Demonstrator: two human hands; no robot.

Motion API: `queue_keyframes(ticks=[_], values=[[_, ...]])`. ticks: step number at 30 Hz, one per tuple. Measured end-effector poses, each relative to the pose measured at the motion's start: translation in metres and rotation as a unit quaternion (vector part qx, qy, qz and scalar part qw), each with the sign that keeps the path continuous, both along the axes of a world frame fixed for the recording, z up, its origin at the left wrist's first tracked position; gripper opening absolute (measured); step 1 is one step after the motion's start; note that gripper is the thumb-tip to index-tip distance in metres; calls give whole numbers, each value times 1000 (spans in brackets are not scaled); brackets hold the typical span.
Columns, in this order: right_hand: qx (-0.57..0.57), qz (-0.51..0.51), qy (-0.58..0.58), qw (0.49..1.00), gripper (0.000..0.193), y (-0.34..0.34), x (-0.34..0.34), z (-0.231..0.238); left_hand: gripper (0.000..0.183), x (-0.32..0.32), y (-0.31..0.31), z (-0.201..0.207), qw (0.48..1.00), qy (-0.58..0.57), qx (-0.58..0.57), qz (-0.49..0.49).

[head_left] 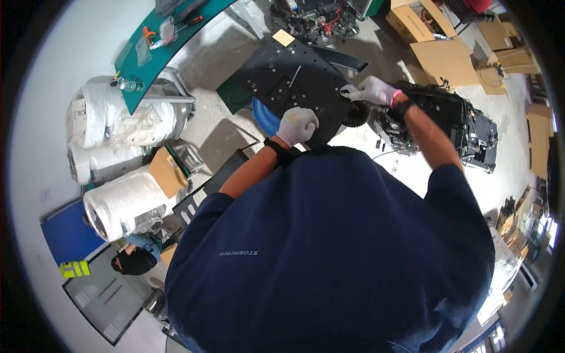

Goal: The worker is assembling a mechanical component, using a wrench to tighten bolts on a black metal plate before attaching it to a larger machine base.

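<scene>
A large flat black panel with several holes and small fittings lies in front of me. On its near part rests my left hand, in a white glove, fingers curled closed; what they hold, if anything, is hidden. My right hand, also gloved, is at the panel's right edge with its fingers pinched together, and what is between them is too small to make out. Just below those fingers sits a round black brush. A thin pale rod and a tan square piece lie on the panel.
A blue round object shows beneath the panel. To the right stands a black machine chassis; another with wiring is beyond. Left are a green table and wrapped machines. Cardboard boxes lie far right. A person is lower left.
</scene>
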State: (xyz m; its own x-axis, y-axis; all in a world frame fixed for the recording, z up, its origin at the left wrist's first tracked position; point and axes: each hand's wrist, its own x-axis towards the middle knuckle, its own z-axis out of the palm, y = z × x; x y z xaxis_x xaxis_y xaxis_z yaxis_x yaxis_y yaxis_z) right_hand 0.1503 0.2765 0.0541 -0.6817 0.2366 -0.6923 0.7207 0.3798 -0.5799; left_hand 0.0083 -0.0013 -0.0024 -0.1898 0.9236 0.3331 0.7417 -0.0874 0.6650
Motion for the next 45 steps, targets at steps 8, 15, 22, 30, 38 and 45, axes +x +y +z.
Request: queue_keyframes(ticks=[8, 15, 22, 30, 38, 45], values=[[102, 409, -58, 905, 56, 39, -110, 27, 10, 0, -3, 1, 999, 14, -34, 10], [95, 344, -60, 932, 42, 56, -94, 8, 10, 5, 0, -4, 997, 38, -50, 47], [-28, 59, 249, 966, 31, 51, 7, -8, 9, 4, 0, -1, 998, 25, -42, 25], [-194, -241, 128, 942, 25, -63, 61, -38, 10, 2, -3, -4, 999, 14, -37, 13], [-153, -324, 148, 922, 27, -87, 40, -29, 10, 2, 0, -1, 999, 13, -47, 14], [-125, -327, 97, 932, 50, -78, 32, -24, 11, 3, -1, -2, 999, 18, -33, 28]])
